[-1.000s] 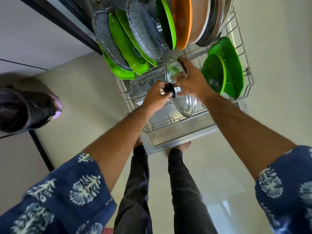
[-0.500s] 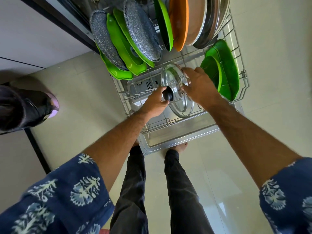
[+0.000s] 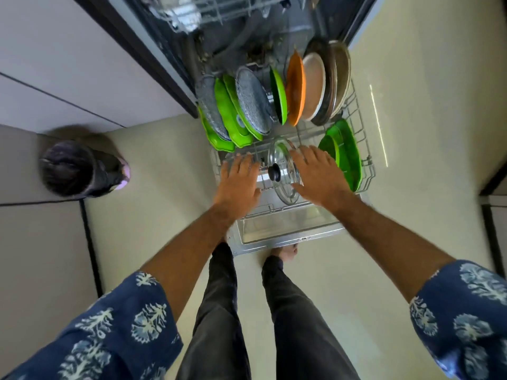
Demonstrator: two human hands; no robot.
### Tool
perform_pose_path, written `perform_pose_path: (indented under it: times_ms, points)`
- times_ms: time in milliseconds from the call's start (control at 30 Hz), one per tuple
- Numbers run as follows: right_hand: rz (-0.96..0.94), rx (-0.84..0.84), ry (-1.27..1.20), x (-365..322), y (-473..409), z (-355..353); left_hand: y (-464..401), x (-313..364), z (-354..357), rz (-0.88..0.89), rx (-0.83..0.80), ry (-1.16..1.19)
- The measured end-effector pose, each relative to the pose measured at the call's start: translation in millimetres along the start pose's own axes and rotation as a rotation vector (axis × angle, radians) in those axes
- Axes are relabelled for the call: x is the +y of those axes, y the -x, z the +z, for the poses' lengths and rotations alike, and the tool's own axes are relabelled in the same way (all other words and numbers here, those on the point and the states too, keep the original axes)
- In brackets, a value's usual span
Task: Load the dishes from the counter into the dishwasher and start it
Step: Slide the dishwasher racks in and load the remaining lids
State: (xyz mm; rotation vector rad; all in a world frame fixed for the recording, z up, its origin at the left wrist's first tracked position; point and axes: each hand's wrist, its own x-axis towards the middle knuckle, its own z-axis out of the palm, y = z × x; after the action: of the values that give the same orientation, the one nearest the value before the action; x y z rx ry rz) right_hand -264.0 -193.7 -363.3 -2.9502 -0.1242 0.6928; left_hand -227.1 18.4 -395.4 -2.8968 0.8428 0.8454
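Note:
A glass pot lid [image 3: 282, 171] with a black knob stands on edge in the pulled-out lower rack [image 3: 366, 171] of the open dishwasher. My left hand [image 3: 240, 178] hovers just left of the lid with its fingers straight and spread, holding nothing. My right hand [image 3: 315, 174] is just right of the lid, fingers also straight; whether it touches the rim I cannot tell. Behind the lid stand green plates [image 3: 233, 122], grey speckled plates [image 3: 253, 104], an orange plate [image 3: 296, 86] and steel plates [image 3: 337, 78]. More green plates [image 3: 345, 152] lean at the rack's right.
The dishwasher door [image 3: 288, 229] lies open flat in front of my feet. A dark bin [image 3: 74, 168] stands on the floor to the left beside pale cabinet fronts [image 3: 55, 64]. The upper rack [image 3: 219, 9] sits inside the machine.
Both hands have let go of the glass lid and opened; the lid now stands by itself in the rack. The view has pulled back and up, showing more of the dishwasher.

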Motion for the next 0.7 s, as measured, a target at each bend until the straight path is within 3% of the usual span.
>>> perform_pose_path:
  times_ms: [167,367,700]
  points:
    - [-0.125,-0.003,0.13,-47.7,42.8,-56.4,97.7,-11.9,-56.1,-0.112,0.16,-0.13]
    - [-0.32,0.1,0.21,-134.1,88.6,-122.5,228.9,-38.2,-97.9,-0.246,0.25,-0.104]
    - [-0.668,0.31,0.328,-365.8,160.3,-188.7,474.4,-139.4,-116.5,-0.649,0.479,-0.044]
